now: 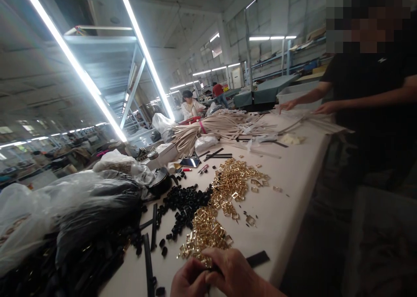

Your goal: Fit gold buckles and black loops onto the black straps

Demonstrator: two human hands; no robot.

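Observation:
At the bottom of the head view, my left hand [189, 279] and my right hand [233, 271] meet with curled fingers, close against the gold buckles. A black strap [259, 258] sticks out to the right from behind my right hand, and a dark bit of it shows between my fingertips. My fingers hide most of what they pinch. Just beyond lies a heap of gold metal buckles [208, 229], which runs on up the table. Left of it are many small black loops [187, 203]. More black straps [148, 262] lie to the left of my hands.
Plastic bags [81, 201] of black pieces crowd the left side. Farther up the table [293, 188] are a black lidded pot [159, 179], a phone [190, 162] and bundled beige straps [221, 129]. At the right, a co-worker [368, 84] handles beige strips. Other people work behind.

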